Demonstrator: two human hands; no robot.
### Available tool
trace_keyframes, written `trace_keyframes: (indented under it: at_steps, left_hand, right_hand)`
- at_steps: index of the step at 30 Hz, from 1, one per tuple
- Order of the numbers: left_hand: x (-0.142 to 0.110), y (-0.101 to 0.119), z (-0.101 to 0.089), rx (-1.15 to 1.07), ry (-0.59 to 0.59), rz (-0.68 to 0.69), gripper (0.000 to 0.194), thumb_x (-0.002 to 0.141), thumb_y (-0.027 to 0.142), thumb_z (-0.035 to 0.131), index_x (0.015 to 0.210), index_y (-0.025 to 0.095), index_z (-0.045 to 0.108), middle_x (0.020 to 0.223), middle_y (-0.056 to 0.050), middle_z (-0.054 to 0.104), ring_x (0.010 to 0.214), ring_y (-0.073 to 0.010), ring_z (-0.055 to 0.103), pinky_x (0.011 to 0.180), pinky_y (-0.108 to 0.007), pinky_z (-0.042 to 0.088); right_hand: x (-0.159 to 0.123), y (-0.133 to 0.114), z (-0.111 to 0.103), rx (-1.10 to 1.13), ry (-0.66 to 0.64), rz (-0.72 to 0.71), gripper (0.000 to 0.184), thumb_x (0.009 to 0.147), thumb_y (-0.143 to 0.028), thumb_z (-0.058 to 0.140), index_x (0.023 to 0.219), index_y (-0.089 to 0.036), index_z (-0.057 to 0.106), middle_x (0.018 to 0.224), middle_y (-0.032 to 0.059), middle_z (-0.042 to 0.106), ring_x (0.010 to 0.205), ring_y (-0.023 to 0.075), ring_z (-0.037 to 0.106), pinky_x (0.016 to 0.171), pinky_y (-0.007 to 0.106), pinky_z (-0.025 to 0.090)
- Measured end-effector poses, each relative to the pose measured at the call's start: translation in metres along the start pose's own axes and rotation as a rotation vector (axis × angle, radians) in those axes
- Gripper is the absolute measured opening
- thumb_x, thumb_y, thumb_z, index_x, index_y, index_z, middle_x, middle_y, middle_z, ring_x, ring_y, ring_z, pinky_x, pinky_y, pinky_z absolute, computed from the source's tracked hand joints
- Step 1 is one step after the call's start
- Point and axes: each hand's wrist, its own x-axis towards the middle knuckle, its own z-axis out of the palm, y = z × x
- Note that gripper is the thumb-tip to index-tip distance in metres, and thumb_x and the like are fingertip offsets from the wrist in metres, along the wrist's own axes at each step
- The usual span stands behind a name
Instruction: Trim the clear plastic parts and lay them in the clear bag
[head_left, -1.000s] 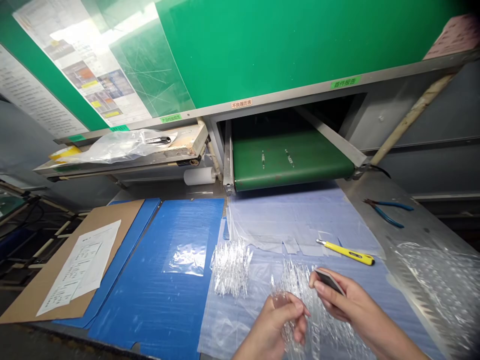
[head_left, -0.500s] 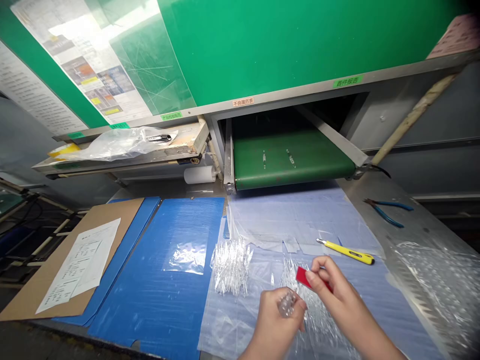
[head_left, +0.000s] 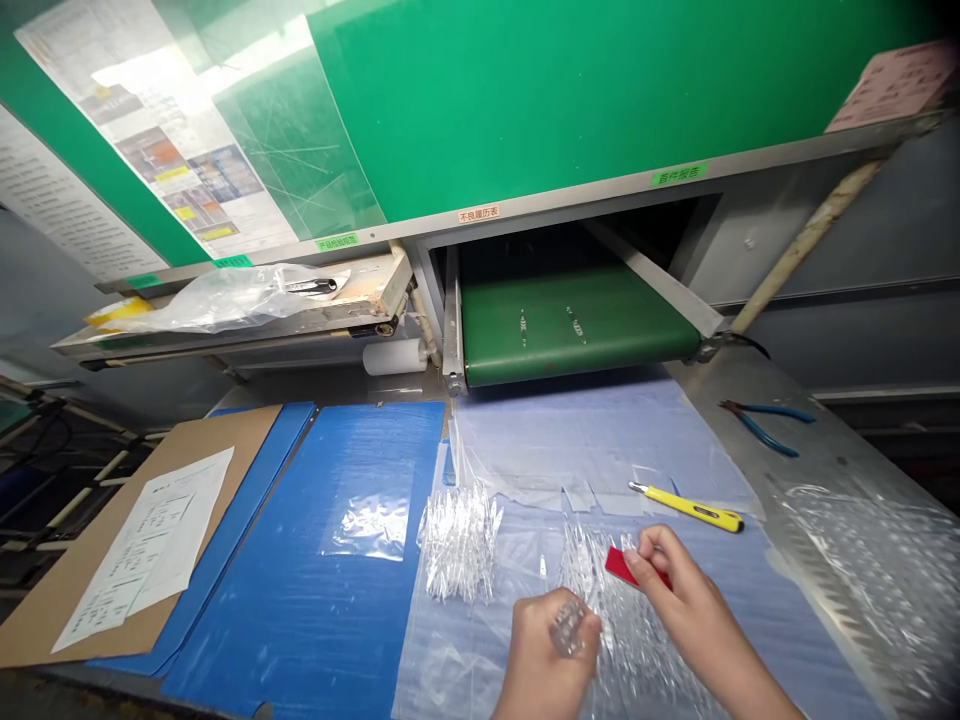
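A bunch of clear plastic pieces (head_left: 568,628) is gripped in the left hand (head_left: 546,655), its fingers curled round it and one end showing above the thumb. Just beside it, the right hand (head_left: 679,595) pinches a small red block (head_left: 624,568) between thumb and fingers. Both hands are over a loose pile of clear pieces (head_left: 626,635), which lies on a pale bluish plastic sheet (head_left: 570,435). A second, tidier pile (head_left: 459,545) sits to the left, near the edge of a blue board (head_left: 300,620) with a clear bag (head_left: 367,527) on it. Further left is brown cardboard (head_left: 214,462) with paper (head_left: 146,555) on top. Beyond the right hand lies a yellow knife (head_left: 694,508); blue-handled pliers (head_left: 750,408) and bubble wrap (head_left: 877,570) rest on the metal table (head_left: 825,455). Behind the sheet, a green conveyor belt (head_left: 577,358) carries two small clear pieces (head_left: 576,326).
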Motion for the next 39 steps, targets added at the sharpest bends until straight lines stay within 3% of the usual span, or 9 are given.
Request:
trace_keyframes:
  at_steps: [5,9,11,14,19,25,29,35,39]
  left_hand:
    - [-0.003,-0.003,0.0,-0.03,-0.013,-0.011,0.037,0.074,0.048,0.054,0.055,0.017,0.047,0.045,0.002,0.044,0.043,-0.0092,0.039,0.045,-0.022,0.029]
    - [-0.002,-0.001,-0.005,-0.231,0.033,-0.026,0.038,0.071,0.05,0.059,0.061,0.015,0.051,0.046,0.002,0.048,0.045,-0.0094,0.043,0.051,-0.022,0.033]
    - [0.002,-0.001,-0.007,-0.42,0.002,-0.041,0.037,0.07,0.049,0.062,0.064,0.013,0.053,0.047,0.001,0.052,0.047,-0.0095,0.046,0.054,-0.023,0.035]
    - [0.006,-0.003,-0.008,-0.727,-0.085,-0.175,0.035,0.066,0.045,0.067,0.069,0.013,0.054,0.053,-0.001,0.057,0.049,-0.0106,0.05,0.054,-0.024,0.036]
    - [0.001,-0.011,-0.009,-1.021,-0.23,-0.484,0.03,0.057,0.028,0.076,0.068,0.015,0.051,0.062,0.001,0.057,0.053,-0.0111,0.055,0.056,-0.026,0.039]
    - [-0.007,-0.018,-0.009,-1.03,-0.373,-0.527,0.032,0.055,0.027,0.077,0.07,0.018,0.052,0.047,0.007,0.041,0.046,-0.0071,0.044,0.058,-0.026,0.039]
    - [-0.005,-0.02,-0.007,-0.993,-0.411,-0.593,0.028,0.055,0.028,0.074,0.068,0.016,0.053,0.05,0.005,0.045,0.045,-0.0071,0.044,0.056,-0.026,0.039]
    - [0.006,-0.015,-0.005,-0.847,-0.265,-0.439,0.028,0.054,0.029,0.076,0.066,0.017,0.053,0.041,0.009,0.038,0.035,-0.0042,0.031,0.044,-0.022,0.033]
    - [0.011,0.001,0.0,-0.661,-0.207,-0.164,0.036,0.063,0.044,0.071,0.071,0.01,0.062,0.053,0.0,0.055,0.039,-0.0057,0.04,0.045,-0.022,0.032]
  right_hand:
    - [0.0,0.008,0.003,-0.074,-0.13,-0.075,0.019,0.083,-0.04,0.037,0.071,-0.026,0.032,0.053,-0.008,0.041,0.048,0.0125,0.043,0.051,0.024,0.034]
    - [0.016,0.037,-0.017,-0.241,-0.015,0.002,0.021,0.081,-0.046,0.036,0.074,-0.026,0.034,0.051,-0.0056,0.052,0.048,0.0163,0.052,0.05,0.026,0.036]
    - [0.028,0.047,-0.032,-0.251,0.048,0.047,0.028,0.079,-0.053,0.037,0.084,-0.025,0.041,0.069,0.0008,0.065,0.065,0.0198,0.062,0.056,0.027,0.041]
    - [0.044,0.051,-0.043,-0.392,0.025,0.063,0.038,0.076,-0.058,0.041,0.091,-0.023,0.048,0.097,0.0086,0.068,0.086,0.0232,0.064,0.065,0.028,0.045]
    - [0.053,0.049,-0.027,-0.558,-0.086,-0.007,0.025,0.077,-0.045,0.043,0.072,-0.023,0.052,0.071,0.0063,0.068,0.073,0.0264,0.064,0.062,0.03,0.042]
    - [0.051,0.052,-0.011,-0.67,-0.099,0.011,0.018,0.074,-0.037,0.046,0.068,-0.022,0.053,0.07,0.0127,0.067,0.071,0.0319,0.063,0.054,0.032,0.035]
    - [0.052,0.053,-0.015,-0.609,-0.105,0.016,0.016,0.073,-0.033,0.044,0.064,-0.022,0.051,0.066,0.0103,0.066,0.07,0.0298,0.062,0.057,0.032,0.036]
    - [0.044,0.032,-0.036,-0.395,-0.067,0.018,0.031,0.077,-0.049,0.037,0.064,-0.023,0.048,0.062,0.0026,0.06,0.064,0.0202,0.057,0.057,0.028,0.039]
    - [0.019,0.001,-0.033,0.057,-0.156,0.059,0.036,0.074,-0.057,0.045,0.067,-0.021,0.046,0.053,-0.0049,0.042,0.044,0.0096,0.037,0.043,0.023,0.03]
